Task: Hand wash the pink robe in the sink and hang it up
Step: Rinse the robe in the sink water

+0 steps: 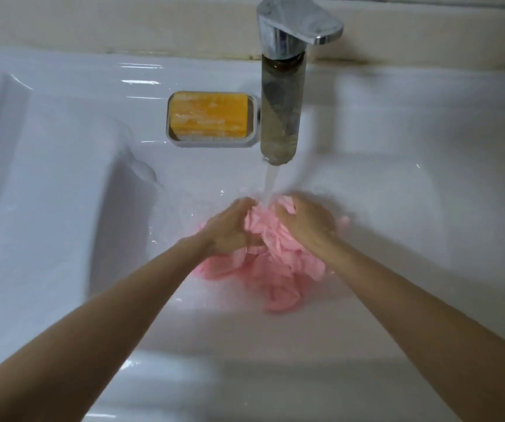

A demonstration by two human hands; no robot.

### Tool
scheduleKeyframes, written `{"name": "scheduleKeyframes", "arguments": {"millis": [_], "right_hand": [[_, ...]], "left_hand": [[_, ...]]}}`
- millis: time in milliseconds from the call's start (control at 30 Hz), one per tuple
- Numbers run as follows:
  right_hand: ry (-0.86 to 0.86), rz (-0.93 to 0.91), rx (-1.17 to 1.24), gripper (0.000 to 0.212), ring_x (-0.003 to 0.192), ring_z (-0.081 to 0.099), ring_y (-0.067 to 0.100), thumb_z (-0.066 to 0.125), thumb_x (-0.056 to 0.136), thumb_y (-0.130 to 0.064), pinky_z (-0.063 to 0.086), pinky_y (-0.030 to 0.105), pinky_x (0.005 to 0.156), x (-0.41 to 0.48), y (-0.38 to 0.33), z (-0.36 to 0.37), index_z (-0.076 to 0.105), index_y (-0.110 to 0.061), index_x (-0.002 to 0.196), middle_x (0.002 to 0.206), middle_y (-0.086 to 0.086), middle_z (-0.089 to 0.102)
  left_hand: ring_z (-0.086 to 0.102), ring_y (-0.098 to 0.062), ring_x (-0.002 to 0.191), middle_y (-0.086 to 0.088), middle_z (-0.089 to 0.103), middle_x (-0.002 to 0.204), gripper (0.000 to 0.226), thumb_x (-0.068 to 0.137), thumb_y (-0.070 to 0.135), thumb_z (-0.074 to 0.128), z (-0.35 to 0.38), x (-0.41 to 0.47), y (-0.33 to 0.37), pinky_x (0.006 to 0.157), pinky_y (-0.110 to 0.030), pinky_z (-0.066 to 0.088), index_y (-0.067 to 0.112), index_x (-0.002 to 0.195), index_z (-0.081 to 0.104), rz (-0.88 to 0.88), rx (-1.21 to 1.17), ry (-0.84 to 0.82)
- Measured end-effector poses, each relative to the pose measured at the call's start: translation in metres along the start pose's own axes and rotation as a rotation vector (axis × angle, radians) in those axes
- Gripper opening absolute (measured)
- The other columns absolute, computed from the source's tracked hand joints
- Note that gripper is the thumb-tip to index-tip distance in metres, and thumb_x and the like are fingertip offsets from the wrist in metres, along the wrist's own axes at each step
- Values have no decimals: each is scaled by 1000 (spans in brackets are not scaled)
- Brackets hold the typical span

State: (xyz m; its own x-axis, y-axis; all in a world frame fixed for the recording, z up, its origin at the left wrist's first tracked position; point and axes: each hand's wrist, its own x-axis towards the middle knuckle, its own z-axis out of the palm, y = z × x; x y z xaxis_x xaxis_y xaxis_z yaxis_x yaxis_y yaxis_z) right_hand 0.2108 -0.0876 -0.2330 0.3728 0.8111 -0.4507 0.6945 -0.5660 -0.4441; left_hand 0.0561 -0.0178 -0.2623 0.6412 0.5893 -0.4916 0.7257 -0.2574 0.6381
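Note:
The pink robe point(275, 269) lies bunched and wet in the middle of the white sink point(62, 208). My left hand point(230, 229) grips the bunched cloth from the left. From the right, my right hand point(306, 220) grips the same bunch, fingers curled over its top. The two hands hold the cloth between them right under the running water point(271, 184) that falls from the chrome tap point(281, 111). The lower folds of the robe spread on the basin floor below my wrists.
An orange bar of soap point(210, 114) sits in a grey soap dish point(184, 143) on the back ledge, left of the tap. Foam clings to the basin's left inner wall point(144, 172). A beige wall runs behind the sink.

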Motion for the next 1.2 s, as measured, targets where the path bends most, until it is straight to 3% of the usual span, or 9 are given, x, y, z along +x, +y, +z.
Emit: {"name": "scheduleKeyframes", "arguments": {"millis": [67,167,300,533,700,833,933,1100,1200], "right_hand": [[88,-124,-11,42,117,52,27,56,90,-31,39,34,92,-22,-2,-24,48,-22,130,130,4,55],[598,-363,163,42,111,54,31,58,85,-15,42,40,93,-53,-22,-72,53,-10,126,124,8,56],[922,-659,238,52,126,45,33,55,77,5,40,42,104,-52,-54,-136,49,3,129,134,19,43],[713,-613,12,72,127,42,19,45,70,10,29,27,107,-34,-54,-143,44,-11,139,142,5,46],[672,-669,100,78,132,41,19,46,71,11,42,28,101,-37,-54,-148,36,-14,144,146,5,37],[722,-703,41,70,132,41,20,45,74,8,41,26,102,-34,-55,-149,46,-16,139,143,8,40],[779,-677,75,72,129,43,19,43,71,12,39,22,101,-34,-55,-144,49,-17,137,142,10,42],[855,-689,42,75,118,52,28,37,66,15,45,36,94,-40,-39,-127,58,-19,129,140,8,46],[729,-564,242,61,124,48,27,46,77,4,41,40,103,-40,-5,-97,53,-18,134,143,8,39]], "left_hand": [[44,-19,110,4,43,124,88,60,78,52,1,-17,-11,96,-43,40,29,131,35,67,38,138],[28,-26,133,-4,29,147,102,62,91,26,13,-39,-26,108,-48,26,30,143,27,-20,175,428],[22,-27,138,-6,21,151,120,54,96,-2,36,-47,-31,111,-53,20,24,150,11,-120,141,267],[37,-25,125,-4,39,139,111,65,93,11,53,-44,-39,104,-47,33,20,148,22,-111,83,325],[33,-25,130,-6,35,143,105,69,88,13,49,-50,-37,108,-51,27,20,149,19,-70,108,288],[33,-30,134,-14,41,144,69,84,60,34,50,-58,-45,100,-65,33,23,142,25,218,317,227],[44,-34,130,-13,47,140,60,75,40,45,49,-59,-41,97,-63,35,26,133,36,374,469,158],[20,-31,142,-8,26,153,67,74,35,52,50,-55,-26,111,-58,19,42,130,17,269,371,30],[26,-33,138,-12,31,149,63,71,41,48,48,-55,-24,107,-55,28,42,128,20,295,315,41]]}}
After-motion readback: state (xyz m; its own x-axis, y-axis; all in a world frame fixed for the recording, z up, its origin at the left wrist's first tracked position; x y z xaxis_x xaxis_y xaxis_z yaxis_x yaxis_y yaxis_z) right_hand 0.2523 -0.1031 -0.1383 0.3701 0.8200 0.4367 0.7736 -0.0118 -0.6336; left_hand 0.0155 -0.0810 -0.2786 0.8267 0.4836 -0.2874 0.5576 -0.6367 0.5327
